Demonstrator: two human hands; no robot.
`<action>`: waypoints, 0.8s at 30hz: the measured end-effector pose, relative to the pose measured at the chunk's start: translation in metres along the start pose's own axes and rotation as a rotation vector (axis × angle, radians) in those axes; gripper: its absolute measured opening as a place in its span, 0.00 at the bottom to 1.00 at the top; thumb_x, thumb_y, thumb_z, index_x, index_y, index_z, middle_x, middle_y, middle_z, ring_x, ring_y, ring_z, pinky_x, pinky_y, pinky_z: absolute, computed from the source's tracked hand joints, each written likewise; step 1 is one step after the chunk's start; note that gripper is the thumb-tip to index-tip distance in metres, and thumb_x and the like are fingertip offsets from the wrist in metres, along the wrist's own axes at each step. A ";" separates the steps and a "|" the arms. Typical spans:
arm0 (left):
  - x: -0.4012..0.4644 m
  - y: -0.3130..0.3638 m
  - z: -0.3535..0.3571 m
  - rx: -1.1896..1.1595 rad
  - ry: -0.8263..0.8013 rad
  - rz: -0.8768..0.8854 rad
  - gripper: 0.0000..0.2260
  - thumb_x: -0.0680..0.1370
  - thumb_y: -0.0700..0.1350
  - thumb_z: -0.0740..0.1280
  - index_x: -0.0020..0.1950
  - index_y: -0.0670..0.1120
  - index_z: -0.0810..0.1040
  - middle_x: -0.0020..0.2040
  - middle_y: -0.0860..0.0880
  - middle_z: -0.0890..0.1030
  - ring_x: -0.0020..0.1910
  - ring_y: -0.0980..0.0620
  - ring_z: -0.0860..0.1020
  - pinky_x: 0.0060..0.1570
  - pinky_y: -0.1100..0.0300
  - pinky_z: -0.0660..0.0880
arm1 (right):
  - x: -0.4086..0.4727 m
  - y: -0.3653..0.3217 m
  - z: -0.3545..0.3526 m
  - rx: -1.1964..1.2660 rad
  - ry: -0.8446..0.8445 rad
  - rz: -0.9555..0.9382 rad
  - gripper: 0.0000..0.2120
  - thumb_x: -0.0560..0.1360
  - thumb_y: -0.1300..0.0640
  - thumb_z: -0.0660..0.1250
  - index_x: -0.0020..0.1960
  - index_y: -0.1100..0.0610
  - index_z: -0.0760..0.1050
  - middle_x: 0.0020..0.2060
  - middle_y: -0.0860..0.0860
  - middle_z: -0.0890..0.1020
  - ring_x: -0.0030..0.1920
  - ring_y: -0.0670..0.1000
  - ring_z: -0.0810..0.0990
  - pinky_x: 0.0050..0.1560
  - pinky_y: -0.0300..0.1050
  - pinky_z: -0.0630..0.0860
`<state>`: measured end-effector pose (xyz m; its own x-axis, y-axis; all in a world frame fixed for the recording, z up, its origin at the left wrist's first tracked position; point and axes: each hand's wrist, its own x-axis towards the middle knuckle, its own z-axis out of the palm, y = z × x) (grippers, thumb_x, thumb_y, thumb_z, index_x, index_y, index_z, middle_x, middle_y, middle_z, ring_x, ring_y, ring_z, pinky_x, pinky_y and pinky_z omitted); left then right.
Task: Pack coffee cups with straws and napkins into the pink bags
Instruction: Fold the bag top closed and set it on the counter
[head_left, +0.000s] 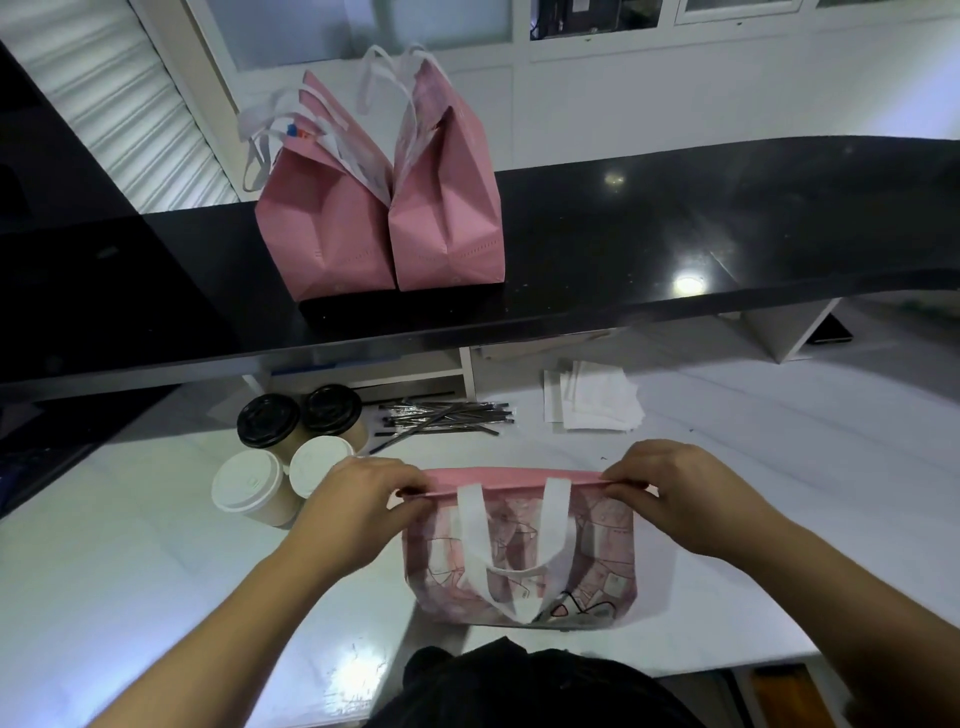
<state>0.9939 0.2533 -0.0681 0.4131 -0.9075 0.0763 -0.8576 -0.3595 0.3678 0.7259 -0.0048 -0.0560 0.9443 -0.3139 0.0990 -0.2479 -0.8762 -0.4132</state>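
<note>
Left hand (358, 499) and right hand (675, 493) each pinch the top edge of a flat pink bag (519, 551) on the white bench (156, 571); four cups (291, 447) stand at ten o'clock from it.

pink patterned bag (519, 551), black counter (675, 228)

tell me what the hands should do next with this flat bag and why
Probably pull the rim apart: the left hand and right hand pinch the top corners of the pink bag, which lies flat, while four cups wait beside it.
</note>
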 end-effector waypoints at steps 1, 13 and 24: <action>-0.001 -0.003 -0.001 -0.027 -0.009 -0.022 0.07 0.78 0.49 0.75 0.55 0.58 0.87 0.48 0.63 0.85 0.46 0.61 0.80 0.46 0.61 0.75 | -0.001 0.002 -0.001 -0.004 -0.007 0.002 0.08 0.79 0.51 0.72 0.56 0.50 0.87 0.46 0.44 0.86 0.43 0.45 0.81 0.44 0.35 0.75; 0.000 -0.003 0.009 -0.166 -0.014 -0.151 0.07 0.79 0.50 0.74 0.55 0.59 0.87 0.47 0.67 0.82 0.50 0.63 0.79 0.50 0.60 0.78 | -0.001 -0.010 0.002 -0.161 0.000 0.005 0.20 0.77 0.46 0.70 0.68 0.47 0.78 0.54 0.44 0.83 0.55 0.49 0.79 0.52 0.43 0.77; 0.003 0.003 0.010 -0.278 0.093 -0.210 0.10 0.80 0.47 0.73 0.53 0.64 0.82 0.50 0.72 0.79 0.56 0.73 0.74 0.48 0.76 0.69 | 0.023 -0.048 0.013 -0.343 -0.068 0.036 0.13 0.80 0.50 0.64 0.60 0.47 0.83 0.47 0.46 0.84 0.48 0.53 0.80 0.49 0.47 0.74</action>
<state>0.9893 0.2474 -0.0761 0.6088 -0.7916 0.0515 -0.6400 -0.4518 0.6215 0.7624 0.0350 -0.0451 0.9429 -0.3321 0.0247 -0.3290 -0.9404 -0.0862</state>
